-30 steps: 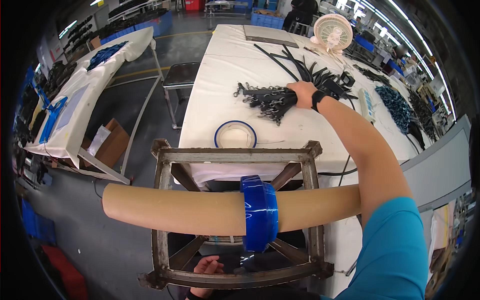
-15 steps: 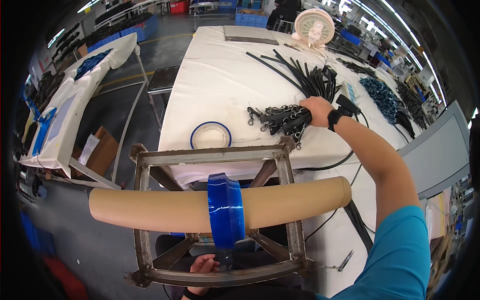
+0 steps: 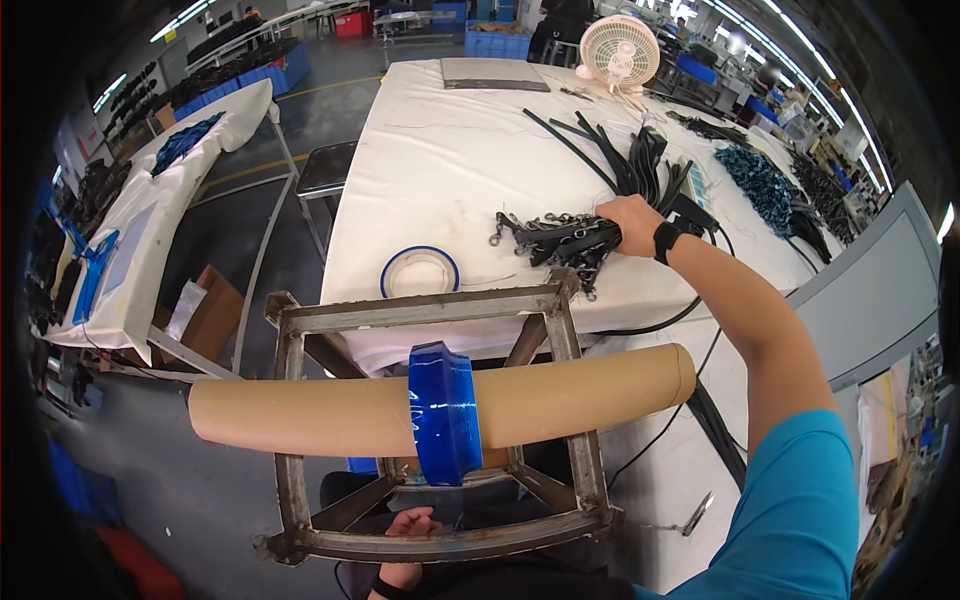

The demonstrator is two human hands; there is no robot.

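Observation:
On the white-covered table, my right hand (image 3: 633, 223) is closed round a bundle of black straps (image 3: 643, 172). Metal snap hooks and rings (image 3: 560, 238) hang from the bundle's near left end, while loose strap tails fan out beyond my fist. Low in the view, behind the near bar of a worn metal frame (image 3: 425, 315), is my left hand (image 3: 410, 522) with its fingers curled. Whatever it may hold cannot be made out. Across the frame lies a brown cardboard tube (image 3: 580, 395), with a shiny blue film band (image 3: 444, 413) round its middle.
A roll of pale tape with a blue rim (image 3: 420, 272) lies left of the straps. Farther off stand a fan (image 3: 620, 52) and a flat grey board (image 3: 493, 74). Thread snips (image 3: 698, 514) lie near my right sleeve. A black cable (image 3: 660, 325) curves below my right wrist.
The view has shifted slightly. My right hand keeps its grip on the straps, and the loose tails have moved a little. My left hand stays behind the bar.

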